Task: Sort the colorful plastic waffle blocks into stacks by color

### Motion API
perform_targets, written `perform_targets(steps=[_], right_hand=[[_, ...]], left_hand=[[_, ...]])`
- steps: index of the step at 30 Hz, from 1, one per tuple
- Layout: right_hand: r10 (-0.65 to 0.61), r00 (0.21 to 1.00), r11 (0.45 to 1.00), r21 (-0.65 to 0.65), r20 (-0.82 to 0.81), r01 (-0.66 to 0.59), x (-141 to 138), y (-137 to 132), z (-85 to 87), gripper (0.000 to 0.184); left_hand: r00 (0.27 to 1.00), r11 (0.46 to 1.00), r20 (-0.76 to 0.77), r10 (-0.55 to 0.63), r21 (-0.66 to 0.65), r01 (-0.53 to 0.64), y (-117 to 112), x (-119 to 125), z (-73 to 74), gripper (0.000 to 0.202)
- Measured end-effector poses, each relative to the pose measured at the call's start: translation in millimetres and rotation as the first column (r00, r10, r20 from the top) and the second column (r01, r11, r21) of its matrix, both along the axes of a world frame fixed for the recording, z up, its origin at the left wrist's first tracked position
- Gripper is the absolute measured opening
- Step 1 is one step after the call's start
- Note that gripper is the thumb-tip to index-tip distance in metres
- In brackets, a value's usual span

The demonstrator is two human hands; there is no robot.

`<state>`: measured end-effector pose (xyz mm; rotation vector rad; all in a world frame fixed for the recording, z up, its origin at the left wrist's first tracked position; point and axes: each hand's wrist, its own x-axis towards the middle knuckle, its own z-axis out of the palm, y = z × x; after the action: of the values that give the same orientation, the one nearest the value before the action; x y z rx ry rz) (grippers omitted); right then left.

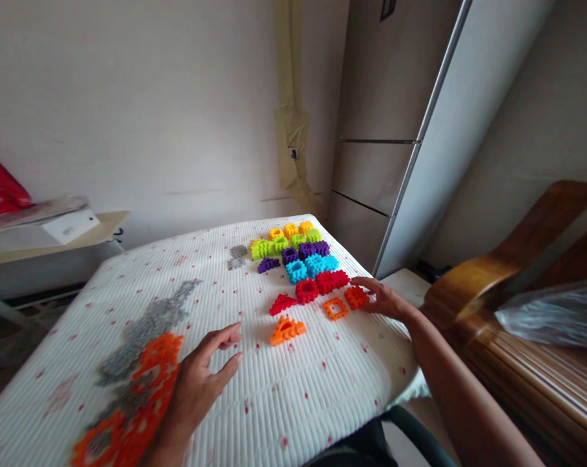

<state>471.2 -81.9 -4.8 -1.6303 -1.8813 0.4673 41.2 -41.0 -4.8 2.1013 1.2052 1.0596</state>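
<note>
My right hand (383,297) reaches to the table's right side, fingers touching an orange square block (356,297) beside an orange ring block (335,308). My left hand (200,376) rests on the white cloth-covered table (274,402), fingers stretched out, holding nothing. An orange triangular block (287,331) lies just right of its fingertips. A red triangle (282,303) and red blocks (322,285) sit behind. Farther back are blue (312,266), purple (300,253), green (274,246) and yellow-orange blocks (290,229) in rows.
A joined strip of grey and orange pieces (142,363) runs along the table's left. Small grey pieces (236,256) lie mid-table. A wooden chair (527,324) with a plastic bag stands right. A refrigerator (395,130) is behind; a shelf with a box (69,227) at left.
</note>
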Motion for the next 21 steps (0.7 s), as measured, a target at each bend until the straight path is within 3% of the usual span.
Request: perform_targets(steps=[5, 9, 13, 16, 19, 21], right_hand=[[0.003, 0.993, 0.999, 0.031, 0.122, -0.007, 0.5, 7.3, -8.7, 0.06], [-0.002, 0.987, 0.992, 0.128, 0.162, -0.019, 9.2, 11.8, -26.7, 0.051], [0.048, 0.979, 0.958, 0.27, 0.199, -0.102, 28.3, 22.4, -48.6, 0.047], [0.143, 0.965, 0.92, 0.331, 0.219, -0.211, 38.0, 30.5, -54.9, 0.04], [0.194, 0.96, 0.878, 0.401, 0.203, -0.262, 36.2, 31.2, -47.1, 0.044], [0.204, 0.962, 0.867, 0.422, 0.182, -0.264, 29.6, 27.1, -36.1, 0.048]], left_hand=[[1.0, 1.0, 0.003, 0.002, 0.0, -0.002, -0.6, 1.3, 2.3, 0.038], [1.0, 0.999, 0.008, 0.01, -0.031, -0.01, -4.3, 2.3, 4.5, 0.038], [0.999, 0.999, 0.027, 0.024, -0.032, -0.023, -6.7, 6.1, 3.6, 0.041], [0.999, 0.999, 0.007, 0.043, -0.008, -0.043, -6.3, 6.7, 6.6, 0.042], [0.98, 0.988, -0.124, 0.155, 0.039, -0.152, -2.6, -5.9, 18.9, 0.04], [0.904, 0.949, -0.295, 0.311, 0.042, -0.313, 2.0, -24.4, 30.5, 0.032]])
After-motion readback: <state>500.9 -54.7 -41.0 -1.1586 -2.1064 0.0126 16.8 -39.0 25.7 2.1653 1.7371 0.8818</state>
